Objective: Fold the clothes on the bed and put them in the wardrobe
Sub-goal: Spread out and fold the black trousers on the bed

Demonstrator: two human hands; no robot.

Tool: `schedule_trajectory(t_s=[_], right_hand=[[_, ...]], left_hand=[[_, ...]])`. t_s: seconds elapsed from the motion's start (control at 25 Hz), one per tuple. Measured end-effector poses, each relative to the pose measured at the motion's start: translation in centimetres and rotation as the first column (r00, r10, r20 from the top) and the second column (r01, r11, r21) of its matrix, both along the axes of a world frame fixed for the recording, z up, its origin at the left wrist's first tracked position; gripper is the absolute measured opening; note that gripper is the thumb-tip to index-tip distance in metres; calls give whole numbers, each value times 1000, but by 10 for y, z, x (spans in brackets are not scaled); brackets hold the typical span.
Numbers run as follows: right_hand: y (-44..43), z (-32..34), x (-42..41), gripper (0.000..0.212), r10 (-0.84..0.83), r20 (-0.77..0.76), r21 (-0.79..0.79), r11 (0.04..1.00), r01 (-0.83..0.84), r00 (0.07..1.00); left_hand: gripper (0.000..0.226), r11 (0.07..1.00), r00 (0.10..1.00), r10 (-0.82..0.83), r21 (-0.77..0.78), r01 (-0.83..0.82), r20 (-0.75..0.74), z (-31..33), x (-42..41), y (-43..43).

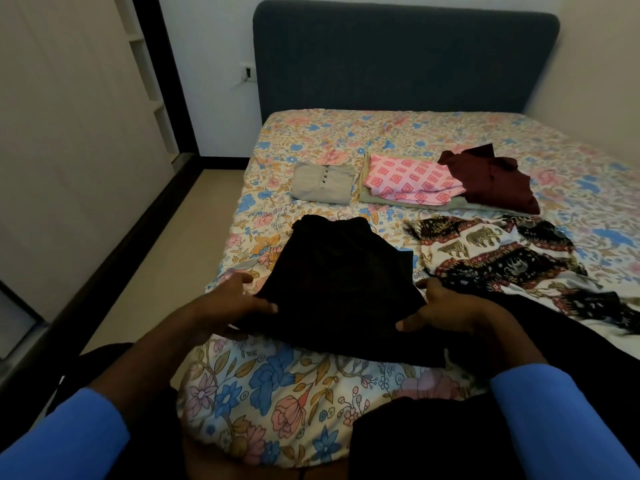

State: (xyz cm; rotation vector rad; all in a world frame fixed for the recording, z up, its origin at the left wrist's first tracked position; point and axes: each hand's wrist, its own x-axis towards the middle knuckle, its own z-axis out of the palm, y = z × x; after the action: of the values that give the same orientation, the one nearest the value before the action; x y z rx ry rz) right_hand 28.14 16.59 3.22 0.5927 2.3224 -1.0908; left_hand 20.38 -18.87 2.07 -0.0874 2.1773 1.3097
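So far left there's one tall cream wardrobe front (pixel 69 133) running along the wall, well apart from all the clothes. One white wall socket (pixel 247 72) sits just beside the one dark blue-grey padded headboard (pixel 405 53).

On the bed's floral sheet (pixel 277 386), with its blue, pink and orange flowers, the back row has three pieces, left to right. There's one folded grey-beige top with a line of dark buttons (pixel 322 185). Then comes one folded pink cloth with a red diamond print (pixel 408 183), and one maroon garment (pixel 491 183) in a looser heap. The pink one and the maroon one touch; the grey-beige top sits just beside the pink one with a strip of sheet between.

Nearer the camera, the person has one plain black garment (pixel 339 285) lying partly folded on the sheet. Two hands are on it, both arms in blue sleeves. The left hand (pixel 232 306) pinches the near left corner, thumb on top of the fabric and fingers tucked behind it. The right hand (pixel 446 313) does the same on the near right corner, thumb on top.

Right of that is one unfolded black, white and red cloth with elephant print (pixel 495 258), spread out and rumpled. One more long black piece of cloth (pixel 571 334) lies along the near right edge, passing under the right forearm.

So that's six pieces on the bed.
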Motion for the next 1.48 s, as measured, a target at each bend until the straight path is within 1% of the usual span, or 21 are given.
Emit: schedule_trajectory(t_s=[0.12,0.24,0.32,0.4,0.48,0.56,0.64,0.68,0.72,0.76,0.8,0.84,0.88,1.0,1.04,1.12,1.2,1.28,1.32,1.4,1.48], right_hand=[[22,31,-14,72,-199,-142,-229,960,163,970],[27,45,-54,28,-439,-111,-483,808,338,892],[24,40,-82,9,-600,-29,-593,654,470,799],[24,24,-106,8,-705,56,-694,482,535,707],[24,4,-116,15,-725,130,-765,361,534,676],[27,-14,-117,22,-722,166,-780,321,537,672],[30,-24,-117,30,-703,144,-796,335,504,696],[30,-26,-118,31,-687,106,-782,389,487,719],[28,-26,-120,29,-659,31,-734,495,465,751],[27,-27,-122,28,-610,-70,-651,627,427,789],[26,-29,-124,27,-551,-174,-547,743,385,817],[24,-32,-126,27,-508,-271,-452,817,358,817],[22,-35,-127,26,-498,-353,-383,849,363,792],[16,-39,-133,13,-560,-464,-352,828,437,687],[15,-36,-135,12,-556,-496,-322,831,454,667],[15,-29,-141,30,-503,-593,-194,847,494,629],[21,-32,-150,41,-481,-648,-112,827,551,590],[27,-43,-156,59,-497,-650,-89,801,593,575],[29,-50,-157,72,-507,-632,-89,799,595,586],[28,-64,-157,86,-472,-573,-39,833,552,670],[20,-67,-158,80,-397,-519,73,862,501,758]], left_hand=[[45,907,983,172,379,-183,61,28,-23,-1],[21,767,948,267,558,-318,173,47,-73,22],[8,732,929,291,573,-369,227,50,-112,45],[9,785,945,260,527,-326,198,40,-141,67],[28,875,982,155,445,-189,113,25,-154,84],[40,913,999,-37,407,23,28,13,-153,96],[48,919,974,-135,345,192,-182,9,-143,100],[54,944,917,-165,211,253,-362,5,-135,100],[61,960,807,-241,-10,281,-539,0,-123,94],[67,929,671,-371,-257,267,-643,-8,-109,88],[70,853,560,-509,-470,228,-653,-18,-93,82],[67,770,499,-611,-609,193,-615,-25,-80,75],[59,732,484,-648,-656,182,-588,-29,-74,68],[25,854,579,-514,-438,281,-632,-9,-88,49],[15,871,604,-491,-377,316,-627,4,-101,48],[10,900,682,-436,-273,340,-587,26,-136,55],[22,957,775,-283,-215,193,-565,29,-177,74],[41,961,736,-162,-276,-35,-657,20,-201,93],[48,958,692,-154,-277,-70,-705,9,-204,100],[60,937,639,-296,-345,52,-710,-12,-197,108],[63,789,579,-561,-593,159,-591,-27,-194,116]])
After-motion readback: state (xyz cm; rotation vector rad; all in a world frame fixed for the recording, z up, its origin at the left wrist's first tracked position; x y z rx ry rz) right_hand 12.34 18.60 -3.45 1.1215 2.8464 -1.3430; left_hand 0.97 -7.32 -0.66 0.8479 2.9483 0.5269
